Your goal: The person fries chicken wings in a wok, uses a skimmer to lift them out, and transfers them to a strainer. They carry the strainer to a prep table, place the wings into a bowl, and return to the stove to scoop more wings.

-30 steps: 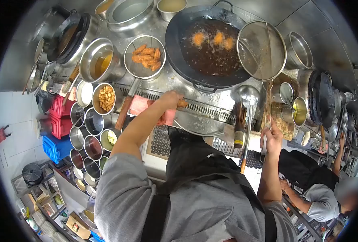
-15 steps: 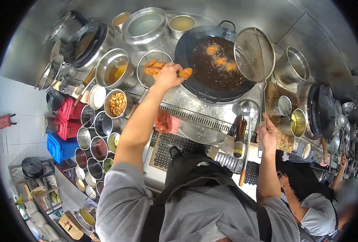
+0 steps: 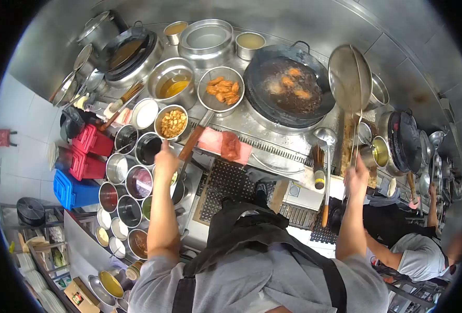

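Observation:
My left hand (image 3: 166, 160) has one finger stretched toward the steel bowl of golden chopped pieces (image 3: 173, 123); it is beside the brown wooden handle (image 3: 192, 142) of a strainer basket (image 3: 208, 101). Fried orange-brown pieces (image 3: 224, 91) lie in that basket. My right hand (image 3: 357, 173) is closed round the long metal handle of a round mesh skimmer (image 3: 350, 78), raised at the wok's right side. In the black wok (image 3: 257, 94), several orange pieces (image 3: 294, 72) float in bubbling dark oil.
A steel pot of yellow oil (image 3: 155, 78) stands left of the basket. Red meat (image 3: 230, 146) lies on a pink cloth. A ladle (image 3: 325, 136) rests right of the wok. Steel containers (image 3: 118, 168) crowd the left. A co-worker (image 3: 418, 255) is at the far right.
My left hand has moved from beside the wok down and left, away from the fried piece it held. More fried pieces show in the basket. The whole view has shifted.

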`<action>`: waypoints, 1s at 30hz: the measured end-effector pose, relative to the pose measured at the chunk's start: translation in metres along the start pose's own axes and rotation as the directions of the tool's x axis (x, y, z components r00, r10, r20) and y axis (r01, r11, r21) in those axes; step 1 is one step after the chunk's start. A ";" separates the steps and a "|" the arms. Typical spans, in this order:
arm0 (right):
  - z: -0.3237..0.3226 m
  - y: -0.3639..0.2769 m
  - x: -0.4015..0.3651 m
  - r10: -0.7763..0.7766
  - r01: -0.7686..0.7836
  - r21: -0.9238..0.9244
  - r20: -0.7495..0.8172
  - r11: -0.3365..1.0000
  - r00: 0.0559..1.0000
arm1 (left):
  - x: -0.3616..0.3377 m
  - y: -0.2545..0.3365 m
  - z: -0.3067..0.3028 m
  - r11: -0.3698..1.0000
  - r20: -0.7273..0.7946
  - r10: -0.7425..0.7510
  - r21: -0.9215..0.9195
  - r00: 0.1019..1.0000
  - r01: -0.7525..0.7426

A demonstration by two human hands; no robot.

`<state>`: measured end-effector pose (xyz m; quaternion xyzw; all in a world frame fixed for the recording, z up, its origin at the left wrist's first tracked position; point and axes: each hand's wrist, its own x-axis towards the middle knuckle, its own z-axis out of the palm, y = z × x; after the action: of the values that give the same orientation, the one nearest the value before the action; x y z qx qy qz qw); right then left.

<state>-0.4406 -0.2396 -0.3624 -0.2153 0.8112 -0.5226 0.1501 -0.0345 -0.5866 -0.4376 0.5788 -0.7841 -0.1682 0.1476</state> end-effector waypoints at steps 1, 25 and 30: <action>0.008 -0.019 0.012 -0.014 0.014 -0.021 -0.003 1.000 1.000 | 0.005 0.001 0.010 0.990 0.191 -0.078 0.131 0.978 0.054; 0.100 0.058 0.099 0.339 -0.391 0.126 0.305 0.912 0.890 | 0.014 0.009 0.094 0.117 0.768 0.129 -0.639 0.627 0.760; 0.133 0.039 0.075 0.261 -0.405 0.312 0.413 0.859 0.872 | -0.017 0.032 0.065 0.115 0.739 0.075 -0.674 0.670 0.730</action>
<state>-0.4509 -0.3679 -0.4540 -0.1262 0.6749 -0.5906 0.4239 -0.0854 -0.5558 -0.4828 0.4338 -0.3300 -0.8227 0.1616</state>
